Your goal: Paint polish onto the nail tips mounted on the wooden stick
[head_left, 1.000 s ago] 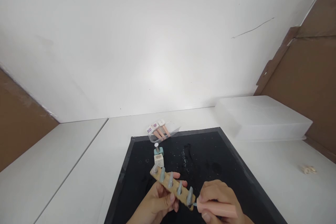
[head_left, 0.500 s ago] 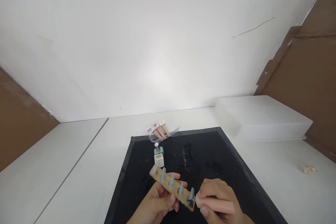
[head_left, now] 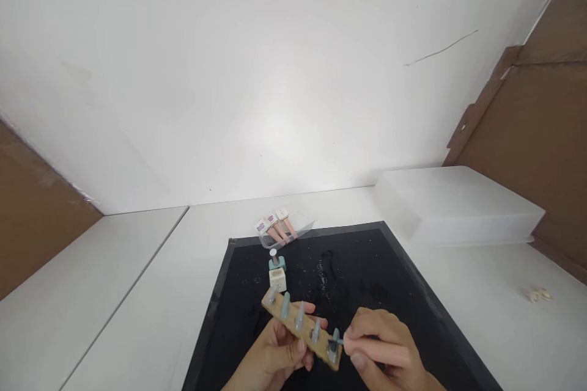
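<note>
My left hand point(head_left: 282, 351) is closed around the lower edge of a tan nail display strip point(head_left: 308, 337), tilted down to the right. Several pale grey-blue false nails point(head_left: 299, 316) stand along it. In my right hand point(head_left: 385, 339) is a nail polish brush point(head_left: 376, 351) with a pink cap handle, pinched between thumb and fingers. Its dark bristle tip touches the rightmost false nail point(head_left: 334, 351), partly covering it. Just beyond the strip's far left end sits an open-topped white nail polish bottle point(head_left: 277, 280), with a small teal piece with a pale round-topped post point(head_left: 277, 261) behind it.
A black mat point(head_left: 348, 281) lies under my hands on the white table point(head_left: 151, 281). At its back edge, a clear tray point(head_left: 305, 224) holds several pink-capped polish bottles point(head_left: 280, 229). A white box point(head_left: 463, 204) stands back right; small beige pieces point(head_left: 537, 294) lie far right.
The brush tip has shifted slightly upward across the rightmost false nail, the pink handle moving a little with it. My left hand and the strip stay nearly still.
</note>
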Demonstrator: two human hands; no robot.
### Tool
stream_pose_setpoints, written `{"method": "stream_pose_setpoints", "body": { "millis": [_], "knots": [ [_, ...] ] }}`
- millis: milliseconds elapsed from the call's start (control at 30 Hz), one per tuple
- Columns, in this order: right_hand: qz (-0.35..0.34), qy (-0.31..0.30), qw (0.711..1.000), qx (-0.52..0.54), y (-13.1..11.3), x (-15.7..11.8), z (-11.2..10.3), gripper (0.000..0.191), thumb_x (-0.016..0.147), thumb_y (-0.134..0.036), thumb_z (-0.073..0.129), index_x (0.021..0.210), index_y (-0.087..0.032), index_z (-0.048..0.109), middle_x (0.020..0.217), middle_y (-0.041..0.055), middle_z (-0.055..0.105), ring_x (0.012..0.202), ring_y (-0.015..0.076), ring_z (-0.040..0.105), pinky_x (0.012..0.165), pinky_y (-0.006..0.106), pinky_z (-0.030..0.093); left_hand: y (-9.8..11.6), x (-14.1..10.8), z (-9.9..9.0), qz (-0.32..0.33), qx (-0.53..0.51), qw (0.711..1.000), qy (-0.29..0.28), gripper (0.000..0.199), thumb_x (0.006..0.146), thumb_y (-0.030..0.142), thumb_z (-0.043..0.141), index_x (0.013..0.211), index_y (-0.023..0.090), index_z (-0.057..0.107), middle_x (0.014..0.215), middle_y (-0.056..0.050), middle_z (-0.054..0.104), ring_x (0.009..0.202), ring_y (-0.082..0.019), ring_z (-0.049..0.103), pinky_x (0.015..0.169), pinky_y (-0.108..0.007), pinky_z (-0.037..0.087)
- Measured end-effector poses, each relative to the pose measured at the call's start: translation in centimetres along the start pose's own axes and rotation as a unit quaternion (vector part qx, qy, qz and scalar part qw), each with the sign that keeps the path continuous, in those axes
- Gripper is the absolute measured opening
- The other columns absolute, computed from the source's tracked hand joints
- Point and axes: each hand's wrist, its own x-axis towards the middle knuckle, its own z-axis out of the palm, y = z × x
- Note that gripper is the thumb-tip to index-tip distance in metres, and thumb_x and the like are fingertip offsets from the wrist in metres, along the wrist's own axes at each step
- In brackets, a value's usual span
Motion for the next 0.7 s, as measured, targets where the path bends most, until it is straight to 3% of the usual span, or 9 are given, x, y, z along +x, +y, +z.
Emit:
{"method": "stream_pose_setpoints", "body": {
  "millis": [700],
  "knots": [
    [-0.017,-0.031,0.998,0.052,0.02,-0.07,-0.04,0.037,0.095,-0.031,0.038,0.067,-0.018,0.059,0.05,0.0023,0.062,0.043,0.0117,0.058,0.045,0.021,0.046,0.05,0.18,-0.01,0.006,-0.019,1.0,0.001,0.035,0.06,0.021,0.078,0.094,0.025,0.068,0.09,-0.002,0.072,0.059,-0.008,0.058,0.061,-0.025,0.039]
  ]
}}
